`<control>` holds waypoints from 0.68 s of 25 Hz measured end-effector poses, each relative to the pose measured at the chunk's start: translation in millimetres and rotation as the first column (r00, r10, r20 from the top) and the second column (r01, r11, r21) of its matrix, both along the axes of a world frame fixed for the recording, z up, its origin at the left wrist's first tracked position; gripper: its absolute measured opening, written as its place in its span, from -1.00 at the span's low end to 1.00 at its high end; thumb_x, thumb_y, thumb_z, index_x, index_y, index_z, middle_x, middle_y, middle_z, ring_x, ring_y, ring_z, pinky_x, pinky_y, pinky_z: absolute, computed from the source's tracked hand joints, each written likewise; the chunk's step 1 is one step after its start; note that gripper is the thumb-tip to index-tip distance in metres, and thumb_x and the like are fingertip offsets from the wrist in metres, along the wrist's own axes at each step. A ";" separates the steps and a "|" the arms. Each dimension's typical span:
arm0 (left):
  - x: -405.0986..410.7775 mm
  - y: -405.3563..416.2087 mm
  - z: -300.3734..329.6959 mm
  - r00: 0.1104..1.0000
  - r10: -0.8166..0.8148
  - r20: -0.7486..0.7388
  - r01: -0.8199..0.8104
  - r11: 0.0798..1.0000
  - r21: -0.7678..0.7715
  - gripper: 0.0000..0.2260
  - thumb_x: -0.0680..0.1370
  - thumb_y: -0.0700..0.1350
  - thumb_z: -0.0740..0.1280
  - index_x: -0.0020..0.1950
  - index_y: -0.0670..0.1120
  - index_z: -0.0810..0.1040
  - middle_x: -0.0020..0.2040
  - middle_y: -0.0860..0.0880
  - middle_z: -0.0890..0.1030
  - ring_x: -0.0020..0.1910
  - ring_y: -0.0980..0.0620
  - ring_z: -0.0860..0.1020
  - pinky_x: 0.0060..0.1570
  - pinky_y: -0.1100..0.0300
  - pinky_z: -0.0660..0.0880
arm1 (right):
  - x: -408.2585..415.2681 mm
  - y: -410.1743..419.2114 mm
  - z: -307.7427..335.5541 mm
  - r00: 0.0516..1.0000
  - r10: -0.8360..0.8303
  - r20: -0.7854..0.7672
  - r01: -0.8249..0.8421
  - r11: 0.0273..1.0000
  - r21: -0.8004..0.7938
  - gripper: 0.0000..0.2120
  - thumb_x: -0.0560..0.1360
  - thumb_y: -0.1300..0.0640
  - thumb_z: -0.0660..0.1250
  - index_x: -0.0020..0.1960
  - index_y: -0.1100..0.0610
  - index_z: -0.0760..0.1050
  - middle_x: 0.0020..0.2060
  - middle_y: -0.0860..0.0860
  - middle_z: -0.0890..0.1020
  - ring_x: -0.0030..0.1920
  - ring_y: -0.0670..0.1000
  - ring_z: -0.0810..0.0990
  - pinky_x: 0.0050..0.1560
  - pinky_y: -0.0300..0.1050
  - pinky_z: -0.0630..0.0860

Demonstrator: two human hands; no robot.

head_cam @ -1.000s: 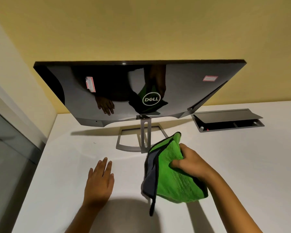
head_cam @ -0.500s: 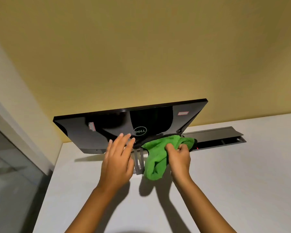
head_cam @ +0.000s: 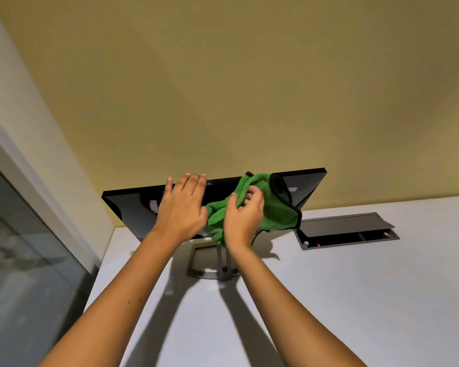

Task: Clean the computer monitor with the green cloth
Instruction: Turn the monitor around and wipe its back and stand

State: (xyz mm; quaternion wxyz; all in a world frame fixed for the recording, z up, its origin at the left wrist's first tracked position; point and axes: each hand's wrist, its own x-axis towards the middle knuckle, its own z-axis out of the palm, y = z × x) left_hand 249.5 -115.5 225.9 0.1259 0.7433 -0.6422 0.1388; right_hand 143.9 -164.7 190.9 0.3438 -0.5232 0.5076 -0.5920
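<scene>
Green cloth (head_cam: 273, 207) is being gripped in curled right hand (head_cam: 243, 217) and pressed on monitor (head_cam: 133, 207) upper middle; left hand (head_cam: 182, 207) is being laid flat, steadying it; wiping looks barely begun, most surface left

Open desk (head_cam: 355, 300) R of monitor stand (head_cam: 212, 271).

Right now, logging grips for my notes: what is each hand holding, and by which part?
The right hand grips the green cloth by its bunched middle. The left hand holds nothing; it lies flat on the monitor.
</scene>
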 end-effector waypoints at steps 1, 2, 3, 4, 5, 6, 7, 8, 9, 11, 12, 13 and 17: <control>0.5 -0.8 0.1 1.000 -0.001 0.000 0.001 1.000 -0.006 -0.32 0.37 0.01 -0.08 0.45 -0.16 0.29 0.39 -0.13 0.40 0.41 -0.14 0.30 0.41 -0.20 0.08 | 5.5 6.4 -7.7 0.992 0.073 -0.099 -0.074 0.997 -0.011 -0.71 0.52 0.18 0.31 0.22 0.20 0.41 0.07 0.07 0.49 0.00 0.04 0.51 0.01 -0.07 0.49; 1.0 -1.5 -0.2 1.000 -0.001 -0.001 0.001 1.000 -0.014 -0.34 0.37 0.00 -0.06 0.44 -0.17 0.32 0.37 -0.13 0.42 0.39 -0.14 0.33 0.40 -0.21 0.10 | 8.4 11.4 -17.3 0.971 0.134 -0.197 -0.136 0.991 0.002 -0.71 0.53 0.18 0.30 0.23 0.21 0.42 0.08 0.08 0.49 0.02 0.05 0.50 0.02 -0.09 0.47; 1.1 -1.3 -0.2 1.000 -0.001 0.000 0.001 1.000 -0.015 -0.36 0.37 -0.02 -0.03 0.42 -0.18 0.34 0.36 -0.14 0.44 0.38 -0.15 0.35 0.39 -0.22 0.11 | 7.2 13.8 -27.3 0.949 0.165 -0.268 -0.164 0.986 0.026 -0.71 0.53 0.19 0.30 0.24 0.21 0.41 0.08 0.09 0.49 0.03 0.06 0.50 0.03 -0.09 0.46; 0.6 -0.4 0.0 1.000 -0.003 0.005 0.003 1.000 -0.016 -0.38 0.37 -0.04 -0.01 0.41 -0.18 0.35 0.34 -0.14 0.45 0.36 -0.15 0.36 0.38 -0.22 0.13 | 2.3 12.7 -36.1 0.940 0.165 -0.298 -0.156 0.986 0.053 -0.72 0.53 0.21 0.29 0.22 0.22 0.41 0.08 0.09 0.49 0.04 0.06 0.50 0.04 -0.08 0.46; 0.2 0.7 0.1 1.000 -0.005 0.009 0.005 1.000 -0.020 -0.39 0.37 -0.05 0.01 0.39 -0.18 0.36 0.33 -0.15 0.46 0.35 -0.15 0.38 0.38 -0.23 0.14 | -5.4 9.0 -42.5 0.947 0.139 -0.291 -0.119 0.989 0.083 -0.74 0.53 0.23 0.29 0.20 0.23 0.41 0.07 0.10 0.49 0.02 0.07 0.50 0.03 -0.07 0.47; -0.2 1.9 -0.1 1.000 -0.006 0.007 0.006 1.000 -0.024 -0.41 0.37 -0.06 0.03 0.38 -0.18 0.37 0.32 -0.15 0.47 0.34 -0.15 0.38 0.37 -0.24 0.14 | -14.2 2.5 -47.2 0.961 0.086 -0.263 -0.058 0.992 0.114 -0.76 0.52 0.25 0.29 0.17 0.25 0.40 0.06 0.11 0.49 -0.01 0.08 0.49 -0.01 -0.07 0.45; -1.0 3.5 -0.2 1.000 -0.003 0.000 0.003 1.000 -0.025 -0.42 0.37 -0.08 0.05 0.38 -0.18 0.38 0.31 -0.15 0.47 0.33 -0.16 0.39 0.37 -0.24 0.14 | -23.5 -4.9 -48.0 0.975 0.018 -0.222 0.014 0.989 0.145 -0.76 0.51 0.27 0.28 0.16 0.28 0.39 0.05 0.13 0.48 -0.05 0.08 0.48 -0.08 -0.11 0.41; -2.3 4.9 -0.8 1.000 0.002 -0.005 -0.002 1.000 -0.026 -0.43 0.37 -0.09 0.07 0.37 -0.18 0.38 0.30 -0.15 0.48 0.32 -0.16 0.40 0.36 -0.25 0.15 | -32.1 -13.0 -44.7 0.983 -0.047 -0.176 0.076 0.984 0.164 -0.76 0.51 0.28 0.27 0.15 0.30 0.37 0.05 0.15 0.47 -0.09 0.08 0.47 -0.14 -0.15 0.36; -3.5 5.7 -1.8 1.000 0.008 -0.004 -0.009 0.999 -0.031 -0.42 0.36 -0.08 0.06 0.36 -0.18 0.39 0.29 -0.15 0.48 0.31 -0.16 0.41 0.35 -0.25 0.16 | -38.4 -19.8 -38.2 0.987 -0.094 -0.134 0.114 0.981 0.154 -0.76 0.51 0.28 0.26 0.15 0.31 0.35 0.05 0.16 0.46 -0.13 0.08 0.46 -0.18 -0.16 0.33; -6.9 6.1 -2.7 1.000 0.020 0.002 -0.020 0.999 -0.033 -0.40 0.35 -0.05 0.02 0.36 -0.18 0.40 0.28 -0.15 0.50 0.30 -0.17 0.43 0.34 -0.27 0.20 | -42.2 -26.4 -19.6 0.987 -0.135 -0.092 0.140 0.989 0.050 -0.77 0.51 0.27 0.25 0.13 0.29 0.34 0.03 0.11 0.43 -0.17 0.07 0.44 -0.21 -0.15 0.31; -7.5 5.7 -3.8 1.000 0.024 0.007 -0.024 0.999 -0.032 -0.39 0.34 -0.05 0.01 0.36 -0.18 0.40 0.28 -0.14 0.50 0.30 -0.17 0.43 0.33 -0.27 0.21 | -39.6 -25.0 -10.1 0.987 -0.129 -0.093 0.128 0.992 -0.017 -0.77 0.51 0.26 0.26 0.13 0.29 0.35 0.02 0.08 0.41 -0.17 0.06 0.44 -0.21 -0.18 0.31; -7.7 5.5 -4.6 0.999 0.029 0.013 -0.028 0.999 -0.030 -0.39 0.34 -0.05 0.02 0.36 -0.18 0.40 0.28 -0.14 0.50 0.30 -0.17 0.43 0.33 -0.26 0.21 | -34.4 -21.3 -3.1 0.989 -0.100 -0.110 0.092 0.993 -0.078 -0.76 0.51 0.25 0.27 0.15 0.30 0.36 0.02 0.08 0.42 -0.16 0.05 0.44 -0.20 -0.22 0.31; -9.1 6.1 -5.3 0.998 0.049 0.039 -0.048 0.999 -0.024 -0.38 0.36 -0.06 0.03 0.41 -0.19 0.35 0.34 -0.14 0.47 0.36 -0.16 0.38 0.37 -0.19 0.19 | -13.6 0.2 -7.7 0.901 0.100 -0.422 -0.196 0.962 -0.189 -0.65 0.54 0.18 0.28 0.27 0.30 0.37 0.06 0.18 0.51 0.02 0.15 0.49 0.02 -0.01 0.46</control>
